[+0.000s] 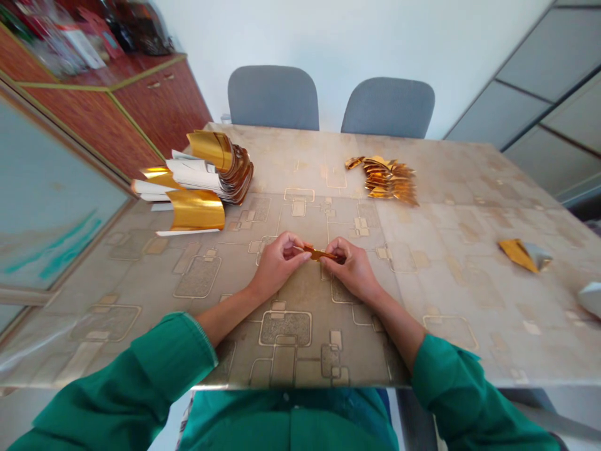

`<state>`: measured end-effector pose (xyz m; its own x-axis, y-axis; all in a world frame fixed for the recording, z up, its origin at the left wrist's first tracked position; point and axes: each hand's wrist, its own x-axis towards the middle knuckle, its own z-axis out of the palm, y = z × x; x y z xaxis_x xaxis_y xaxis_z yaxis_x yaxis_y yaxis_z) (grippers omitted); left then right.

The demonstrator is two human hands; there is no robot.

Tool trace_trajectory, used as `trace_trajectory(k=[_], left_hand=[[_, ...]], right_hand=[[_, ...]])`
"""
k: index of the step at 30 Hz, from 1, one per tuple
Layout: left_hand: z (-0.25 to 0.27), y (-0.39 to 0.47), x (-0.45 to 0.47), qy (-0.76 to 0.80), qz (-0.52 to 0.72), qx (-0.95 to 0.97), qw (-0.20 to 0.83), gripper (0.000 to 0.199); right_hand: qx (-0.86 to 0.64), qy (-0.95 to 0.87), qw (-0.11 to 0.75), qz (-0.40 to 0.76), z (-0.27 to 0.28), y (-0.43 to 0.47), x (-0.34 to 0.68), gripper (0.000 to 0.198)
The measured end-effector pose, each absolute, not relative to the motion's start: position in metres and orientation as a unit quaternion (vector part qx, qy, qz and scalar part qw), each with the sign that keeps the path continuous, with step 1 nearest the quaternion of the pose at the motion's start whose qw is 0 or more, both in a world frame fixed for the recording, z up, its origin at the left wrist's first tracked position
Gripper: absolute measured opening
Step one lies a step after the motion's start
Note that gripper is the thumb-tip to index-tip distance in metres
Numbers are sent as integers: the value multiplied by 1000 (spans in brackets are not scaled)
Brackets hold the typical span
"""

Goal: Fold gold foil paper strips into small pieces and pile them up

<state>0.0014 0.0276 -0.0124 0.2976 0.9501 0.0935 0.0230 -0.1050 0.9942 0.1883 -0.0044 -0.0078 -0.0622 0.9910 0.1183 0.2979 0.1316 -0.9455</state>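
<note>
Between my two hands, just above the patterned tablecloth, is a small piece of folded gold foil paper. My left hand pinches its left end between thumb and fingers. The right end is pinched the same way by my right hand. Both ends are partly hidden by the fingers. Beyond my left hand lies a stack of gold foil sheets with white backs, some curling up. Past my right hand sits a cluster of folded gold foil pieces, packed close together.
A loose, partly folded gold and silver sheet rests at the table's right. A white object shows at the right edge. Two grey chairs stand behind the table. A wooden cabinet is at the back left.
</note>
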Motion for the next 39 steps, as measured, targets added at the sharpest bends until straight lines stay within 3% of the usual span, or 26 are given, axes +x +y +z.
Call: trace_trajectory(k=[6,23,39], left_hand=[[-9,29,0,393,432,599,548,20],[-8,23,1,385,371,753,384,14],[-1,24,-2,435,377,622,530,21]], right_hand=[[-504,-647,427,380,-4,-6,189,10],[-497,-727,414,229,-5,-7,188,8],[-563,-595,467,333,-10,0,202,18]])
